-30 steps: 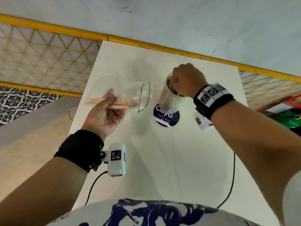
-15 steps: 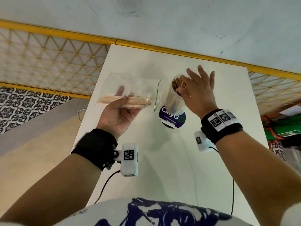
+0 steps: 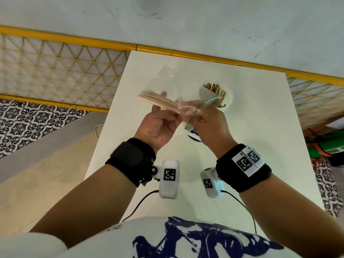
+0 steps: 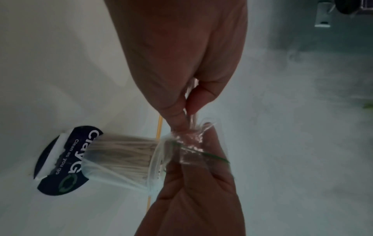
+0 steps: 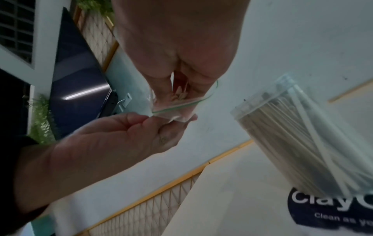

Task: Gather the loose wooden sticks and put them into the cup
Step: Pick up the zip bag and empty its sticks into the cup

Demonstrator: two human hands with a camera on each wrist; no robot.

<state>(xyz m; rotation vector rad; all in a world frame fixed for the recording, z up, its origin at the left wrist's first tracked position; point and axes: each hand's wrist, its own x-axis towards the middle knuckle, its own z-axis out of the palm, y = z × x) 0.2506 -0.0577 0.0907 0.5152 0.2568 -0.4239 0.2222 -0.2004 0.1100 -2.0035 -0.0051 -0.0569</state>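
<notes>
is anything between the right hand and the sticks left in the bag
Yes: the clear plastic bag itself. The wooden sticks lie inside it, held by the left hand, while the right hand pinches the bag's green-striped mouth.

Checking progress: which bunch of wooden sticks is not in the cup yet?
The flat sticks inside the clear zip bag, held by both hands; the thin sticks already stand in the cup.

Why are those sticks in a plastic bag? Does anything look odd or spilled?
Nothing is spilled. Both hands, left and right, hold the clear bag of wooden sticks above the table; the cup stands upright, already well filled.
</notes>
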